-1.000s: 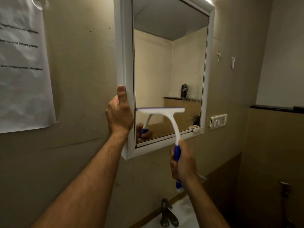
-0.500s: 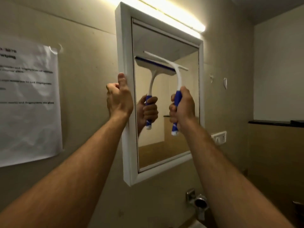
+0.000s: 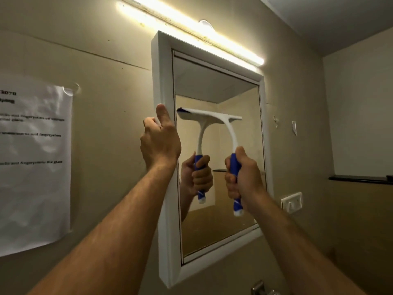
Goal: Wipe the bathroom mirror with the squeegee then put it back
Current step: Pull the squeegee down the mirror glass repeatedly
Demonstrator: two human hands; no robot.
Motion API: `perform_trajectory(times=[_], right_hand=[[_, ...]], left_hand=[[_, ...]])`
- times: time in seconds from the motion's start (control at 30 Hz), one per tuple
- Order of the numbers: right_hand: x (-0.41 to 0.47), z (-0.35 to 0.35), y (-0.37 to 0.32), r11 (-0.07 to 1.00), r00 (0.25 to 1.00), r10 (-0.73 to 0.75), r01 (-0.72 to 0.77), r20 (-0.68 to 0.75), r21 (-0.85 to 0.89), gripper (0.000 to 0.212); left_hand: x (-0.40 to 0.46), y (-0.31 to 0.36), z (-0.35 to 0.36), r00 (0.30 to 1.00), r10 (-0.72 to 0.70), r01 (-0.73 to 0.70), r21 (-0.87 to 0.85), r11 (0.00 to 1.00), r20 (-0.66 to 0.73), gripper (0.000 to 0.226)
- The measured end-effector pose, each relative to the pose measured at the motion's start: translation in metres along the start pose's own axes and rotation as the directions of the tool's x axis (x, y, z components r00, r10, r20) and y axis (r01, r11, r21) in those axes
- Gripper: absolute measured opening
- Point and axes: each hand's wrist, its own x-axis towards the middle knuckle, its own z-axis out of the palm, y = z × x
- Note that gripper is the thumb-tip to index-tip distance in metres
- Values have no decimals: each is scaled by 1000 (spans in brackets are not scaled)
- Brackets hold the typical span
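Observation:
A white-framed bathroom mirror [image 3: 234,99] hangs on the beige wall in the middle of the head view. My right hand [image 3: 244,179] is shut on the blue handle of a white squeegee [image 3: 230,128]. Its blade lies flat across the glass at mid height, roughly level. My left hand [image 3: 159,141] grips the mirror's left frame edge, thumb pointing up. The glass reflects the squeegee and my right hand.
A lit tube light [image 3: 191,33] runs above the mirror. A printed paper sheet [image 3: 34,162] is taped to the wall at left. A white switch plate [image 3: 291,202] sits right of the mirror, a dark ledge [image 3: 359,179] farther right, and a tap [image 3: 260,288] below.
The squeegee went from the lower glass up near the top, and now its blade sits lower, at mid height. My left hand has kept its grip on the frame. The camera tilted up.

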Motion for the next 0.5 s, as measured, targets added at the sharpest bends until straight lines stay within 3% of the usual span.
perform_trajectory(times=[0.03,0.1,0.17,0.2,0.27,0.33,0.5], right_hand=[[4,1,-6,1000,1000,-19,19,-6,-14,50],[21,7,-29,995,996,-87,87,-9,-45,49],[41,17,-58,987,988,-155,155,7,-38,49],[49,22,-70,983,984,-179,180,21,-24,48],[59,27,-81,980,979,-199,199,49,1,48],[58,25,-71,984,981,-179,179,73,7,50],[41,17,-23,992,989,-115,109,91,66,51]], left_hand=[[4,-3,3,999,-20,21,-34,999,35,37],[24,-1,-3,1000,-14,14,52,999,5,32],[44,15,-24,987,-9,38,179,983,-159,44],[47,22,-33,961,69,-4,237,972,-266,58],[34,35,-42,864,296,-123,398,909,-408,64],[22,42,-43,821,357,-157,426,891,-445,60],[24,41,-42,811,376,-155,455,877,-449,60]])
